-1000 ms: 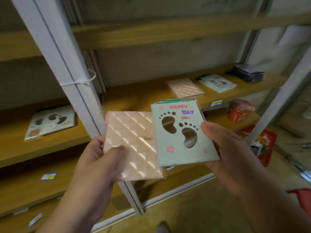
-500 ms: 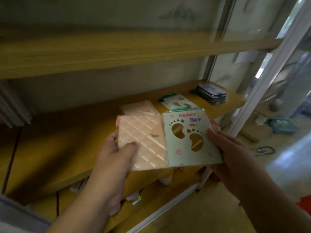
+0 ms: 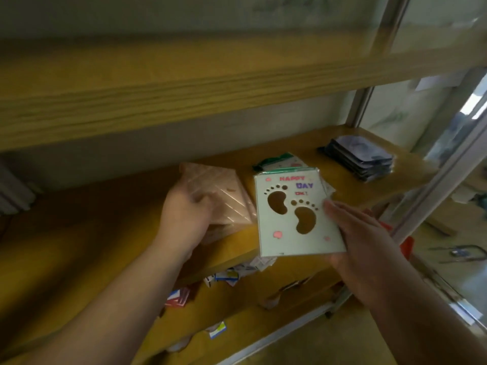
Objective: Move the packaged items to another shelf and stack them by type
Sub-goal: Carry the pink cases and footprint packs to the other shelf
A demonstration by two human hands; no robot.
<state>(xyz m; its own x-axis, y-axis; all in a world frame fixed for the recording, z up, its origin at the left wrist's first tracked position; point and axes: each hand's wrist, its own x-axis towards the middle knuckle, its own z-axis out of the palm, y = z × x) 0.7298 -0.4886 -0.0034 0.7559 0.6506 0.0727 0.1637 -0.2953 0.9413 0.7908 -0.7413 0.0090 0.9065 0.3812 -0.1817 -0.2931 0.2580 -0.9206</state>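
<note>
Left hand [image 3: 184, 217]: fingers curled round the near-left edge of the pink quilted package [image 3: 224, 204], thumb on top. Package sits low over the middle wooden shelf [image 3: 92, 233], tilted, its far corner pointing away from the person; whether it touches the shelf or a like pink item beneath it cannot be told.

Right hand [image 3: 361, 235]: grips the pale green footprint card [image 3: 295, 214] at its right edge, thumb on the face, fingers behind. Card is held in the air just right of the pink package, their edges nearly meeting, above the shelf's front lip. Face reads "HAPPY DAY OK!" with two footprint cut-outs.

On the same shelf: a similar green-edged card [image 3: 279, 160] lying flat, partly hidden behind the held card; a stack of dark packets [image 3: 361, 156] farther right, near the metal upright [image 3: 437, 180].

Lower shelf [image 3: 263, 312]: scattered small labels [image 3: 226, 275].
</note>
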